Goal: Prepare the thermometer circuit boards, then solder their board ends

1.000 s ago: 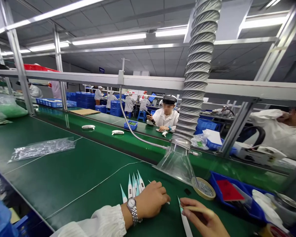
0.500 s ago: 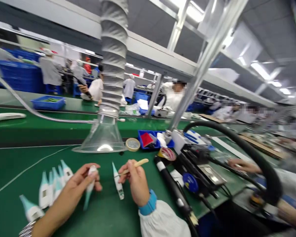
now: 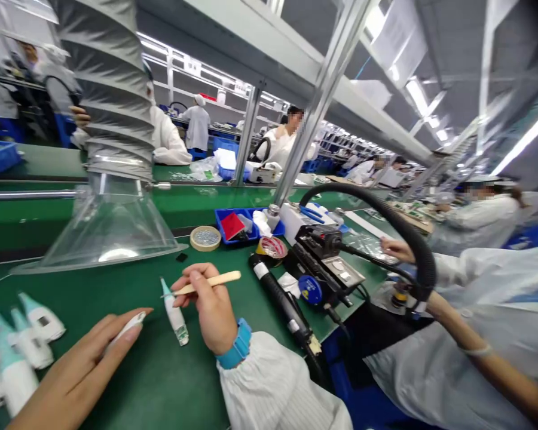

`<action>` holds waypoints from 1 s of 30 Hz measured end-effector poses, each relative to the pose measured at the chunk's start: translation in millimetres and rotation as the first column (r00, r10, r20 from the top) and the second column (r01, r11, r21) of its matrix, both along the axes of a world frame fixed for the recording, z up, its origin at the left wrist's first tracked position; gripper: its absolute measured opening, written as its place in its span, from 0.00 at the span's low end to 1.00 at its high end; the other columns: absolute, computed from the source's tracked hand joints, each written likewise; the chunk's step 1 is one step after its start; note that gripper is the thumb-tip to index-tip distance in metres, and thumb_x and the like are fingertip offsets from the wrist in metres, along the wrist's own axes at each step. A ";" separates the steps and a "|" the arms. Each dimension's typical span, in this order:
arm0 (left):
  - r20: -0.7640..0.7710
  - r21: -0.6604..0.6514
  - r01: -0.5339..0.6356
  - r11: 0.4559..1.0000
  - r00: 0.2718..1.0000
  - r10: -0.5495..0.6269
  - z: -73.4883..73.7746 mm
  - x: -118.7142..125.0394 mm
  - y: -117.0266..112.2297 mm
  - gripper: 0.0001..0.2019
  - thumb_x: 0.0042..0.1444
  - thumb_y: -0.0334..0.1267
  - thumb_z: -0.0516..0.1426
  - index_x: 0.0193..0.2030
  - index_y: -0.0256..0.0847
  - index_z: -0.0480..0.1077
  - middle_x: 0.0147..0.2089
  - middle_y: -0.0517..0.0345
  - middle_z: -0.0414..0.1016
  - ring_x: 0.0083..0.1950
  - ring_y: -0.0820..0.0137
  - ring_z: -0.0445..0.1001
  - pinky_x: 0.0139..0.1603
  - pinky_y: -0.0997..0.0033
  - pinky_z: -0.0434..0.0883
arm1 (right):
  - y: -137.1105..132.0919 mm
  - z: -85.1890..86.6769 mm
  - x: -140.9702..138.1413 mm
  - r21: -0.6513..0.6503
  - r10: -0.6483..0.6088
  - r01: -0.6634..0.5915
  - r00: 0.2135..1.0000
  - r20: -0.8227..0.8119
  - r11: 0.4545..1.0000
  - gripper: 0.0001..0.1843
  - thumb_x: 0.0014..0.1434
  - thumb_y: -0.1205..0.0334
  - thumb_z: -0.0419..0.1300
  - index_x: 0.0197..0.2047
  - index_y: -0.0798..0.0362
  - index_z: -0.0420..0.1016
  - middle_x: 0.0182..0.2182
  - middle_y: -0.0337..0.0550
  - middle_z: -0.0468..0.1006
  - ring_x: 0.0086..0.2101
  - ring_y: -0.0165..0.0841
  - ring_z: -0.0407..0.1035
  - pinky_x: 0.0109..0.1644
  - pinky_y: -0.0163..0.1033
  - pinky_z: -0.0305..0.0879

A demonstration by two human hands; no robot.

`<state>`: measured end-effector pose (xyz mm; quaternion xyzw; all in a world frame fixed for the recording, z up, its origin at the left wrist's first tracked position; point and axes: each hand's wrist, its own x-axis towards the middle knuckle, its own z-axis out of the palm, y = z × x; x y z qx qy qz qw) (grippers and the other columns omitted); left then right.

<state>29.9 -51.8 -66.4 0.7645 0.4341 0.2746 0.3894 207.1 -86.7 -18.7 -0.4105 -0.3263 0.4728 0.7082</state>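
My left hand (image 3: 87, 358) is closed on a white digital thermometer (image 3: 132, 324); only a narrow white part shows between thumb and fingers. Pinched in my right hand (image 3: 213, 313) is a tool with a cream handle (image 3: 222, 279) and a thin tip. That tip lies at the teal end of another digital thermometer (image 3: 176, 319) on the green bench, whose lower end shows a bit of green circuit board. Left of my left hand lie several more white and teal thermometers (image 3: 34, 341), partly cut off by the frame edge.
A clear fume hood (image 3: 107, 230) hangs over the bench at the left. Beyond my right hand are a round tin (image 3: 205, 237), a blue tray (image 3: 237, 227), a tape roll (image 3: 271, 248), a black tube (image 3: 282, 298) and a soldering station (image 3: 314, 257). A co-worker (image 3: 484, 334) sits at the right.
The view has swung to the right. The thermometer in my left hand hung teal end down before; now it is mostly hidden by the fingers. My right hand keeps the tool at the bench thermometer.
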 end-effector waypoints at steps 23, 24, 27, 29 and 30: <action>0.117 -0.042 -0.033 0.999 0.992 0.037 25.7 12.2 -4.4 0.16 0.56 0.45 0.53 0.49 0.45 0.71 0.51 0.57 0.73 0.53 0.64 0.70 0.55 0.64 0.67 | -15.0 1.3 0.9 0.062 0.133 -0.207 0.802 0.582 0.976 0.10 0.61 0.55 0.54 0.36 0.53 0.69 0.33 0.41 0.72 0.33 0.29 0.71 0.38 0.36 0.67; 0.106 -0.036 -0.023 0.999 0.994 0.027 26.6 11.7 -4.0 0.16 0.57 0.45 0.53 0.49 0.45 0.71 0.50 0.57 0.73 0.52 0.63 0.70 0.54 0.64 0.67 | -14.2 2.1 1.3 0.045 0.151 -0.213 0.812 0.564 0.976 0.11 0.61 0.54 0.54 0.35 0.53 0.69 0.33 0.41 0.72 0.32 0.29 0.71 0.38 0.36 0.67; 0.080 -0.021 0.029 0.999 0.996 -0.028 29.8 10.3 -2.1 0.15 0.57 0.45 0.53 0.49 0.45 0.72 0.47 0.56 0.74 0.48 0.64 0.72 0.50 0.66 0.69 | -12.0 3.7 3.1 -0.017 0.210 -0.234 0.837 0.505 0.972 0.13 0.59 0.52 0.56 0.35 0.53 0.69 0.31 0.40 0.73 0.31 0.29 0.70 0.37 0.35 0.68; 0.085 -0.017 0.049 0.999 0.995 -0.047 31.2 9.8 -0.7 0.15 0.57 0.45 0.53 0.48 0.45 0.72 0.46 0.56 0.74 0.46 0.65 0.72 0.48 0.68 0.69 | -11.0 3.4 4.1 -0.043 0.233 -0.245 0.834 0.500 0.969 0.13 0.59 0.51 0.56 0.34 0.54 0.70 0.29 0.40 0.73 0.31 0.29 0.70 0.37 0.36 0.68; 0.092 -0.016 0.050 0.999 0.995 -0.048 31.4 9.7 0.0 0.15 0.57 0.45 0.53 0.48 0.45 0.72 0.46 0.56 0.74 0.46 0.65 0.72 0.48 0.69 0.69 | -10.7 2.8 4.3 -0.045 0.234 -0.246 0.827 0.511 0.968 0.13 0.59 0.52 0.55 0.35 0.54 0.70 0.28 0.40 0.73 0.31 0.29 0.70 0.37 0.36 0.67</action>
